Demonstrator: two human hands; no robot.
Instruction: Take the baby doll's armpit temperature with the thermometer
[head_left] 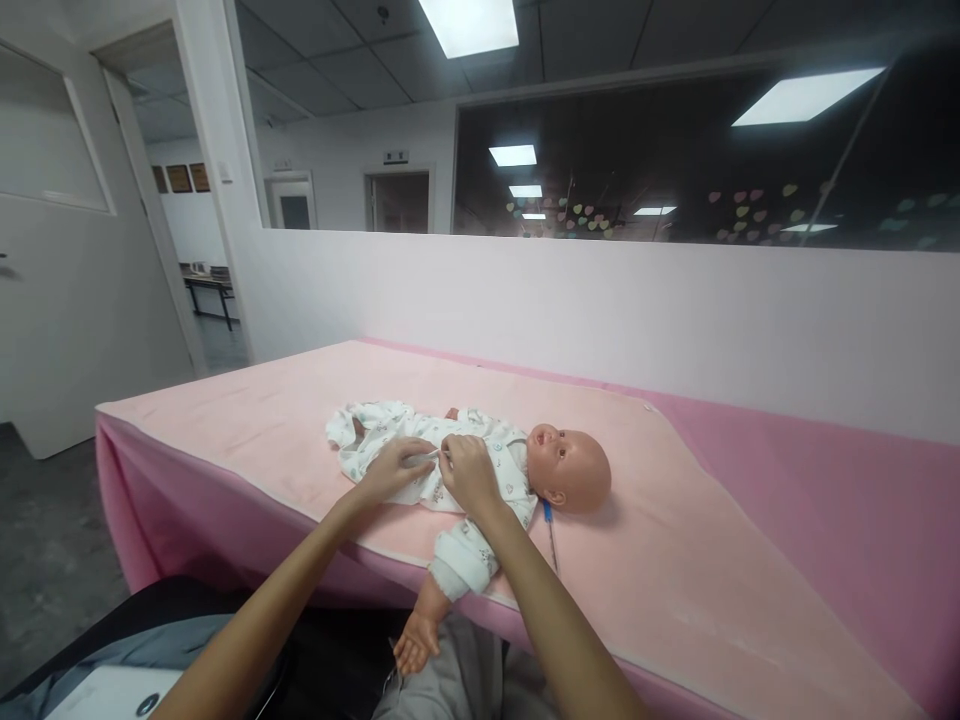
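A person's bare right hand (469, 472) curls over the front of a white cotton-like baby garment with a small print (514, 470), its fingertips drawn together on a narrow white cloth strip (435, 453). The bare left hand (397, 468) meets it there, thumb and fingers bent toward the strip; whether they are clamped on it cannot be told. The strip looks thin, limp and light, best pinched between fingertips close to where it leaves the fabric. The garment appears soft and easily creased, likely to ride up under a pull.

Inside it, a bald tan plastic baby doll (559, 465) lies on its back, head toward the right of the view. Its smooth, round head (585, 470) looks stiff and somewhat slippery; the clothed torso would likely give a steadier hold. The doll is probably light for its bulk and not fragile. One plastic forearm (431, 605) hangs past the near edge of a table spread with a soft peach-coloured cloth (675, 560). A small blue item (547, 512) lies beside the doll's shoulder; beyond stands a plain white wall (600, 310).
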